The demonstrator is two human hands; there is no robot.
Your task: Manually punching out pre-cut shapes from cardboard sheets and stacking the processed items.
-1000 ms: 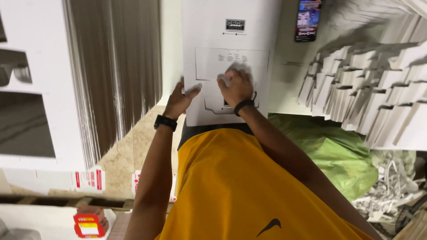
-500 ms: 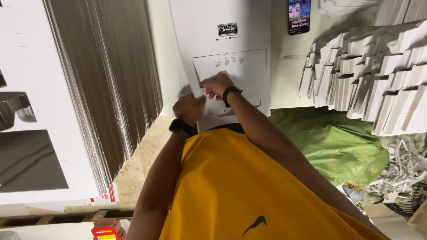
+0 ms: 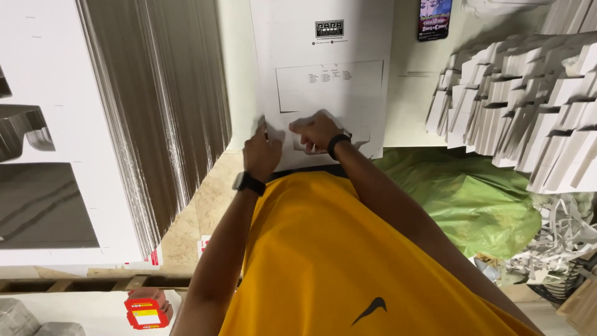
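Note:
A flat white die-cut cardboard sheet [image 3: 323, 62] with a small dark print near its top lies on the white table in front of me. My left hand [image 3: 261, 152] pinches the sheet's lower left edge, a black watch on the wrist. My right hand [image 3: 316, 129] presses its fingers down on a cut panel near the sheet's bottom, a black band on that wrist. My orange shirt fills the lower middle of the view.
A tall stack of flat white sheets [image 3: 155, 106] stands at the left. Piled folded white cardboard pieces [image 3: 522, 93] lie at the right. A phone [image 3: 434, 18] rests at the top. A green plastic bag [image 3: 472, 199] and paper scraps [image 3: 559, 242] sit lower right; a red tape roll [image 3: 146, 308] lower left.
Both hands have slid down the sheet toward its bottom edge. The left hand has gone from lying on the sheet to gripping its lower left edge. My head has moved.

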